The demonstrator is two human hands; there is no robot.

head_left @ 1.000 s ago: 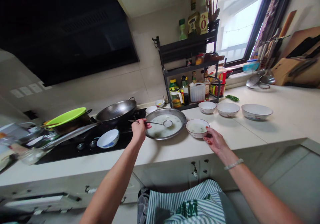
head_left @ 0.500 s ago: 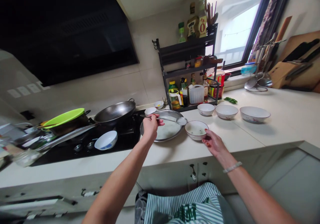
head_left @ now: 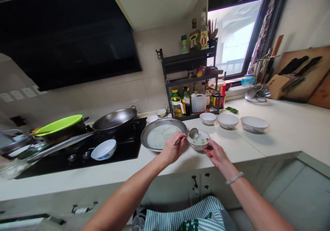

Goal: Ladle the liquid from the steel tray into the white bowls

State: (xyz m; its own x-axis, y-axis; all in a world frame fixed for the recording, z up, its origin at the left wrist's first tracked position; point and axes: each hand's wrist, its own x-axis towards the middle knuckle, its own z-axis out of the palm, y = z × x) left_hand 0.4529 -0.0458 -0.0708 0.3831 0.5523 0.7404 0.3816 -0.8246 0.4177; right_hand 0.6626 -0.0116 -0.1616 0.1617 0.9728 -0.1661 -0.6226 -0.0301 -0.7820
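Observation:
My left hand (head_left: 173, 148) is closed round the handle of a metal ladle (head_left: 193, 133). The ladle's bowl is tipped over a white bowl (head_left: 198, 146) with a dark rim, which holds pale liquid with green bits. At the right side of that bowl, my right hand (head_left: 216, 152) grips its rim with thumb and fingers. Left of it, a wide metal basin (head_left: 144, 140) holds more of the whitish liquid with green flecks; my left forearm crosses in front of it.
Three white bowls (head_left: 228, 122) stand in a row behind on the right. A wok (head_left: 114, 119), a tilted white bowl (head_left: 103, 150) and a lime-green colander (head_left: 60, 124) are on the stove side. A black spice rack (head_left: 189, 80) stands at the wall, near green peppers (head_left: 231, 110).
My left hand has carried the ladle right, from above the basin to over the bowl, and tipped it. My right hand stays on the bowl. The view has shifted slightly.

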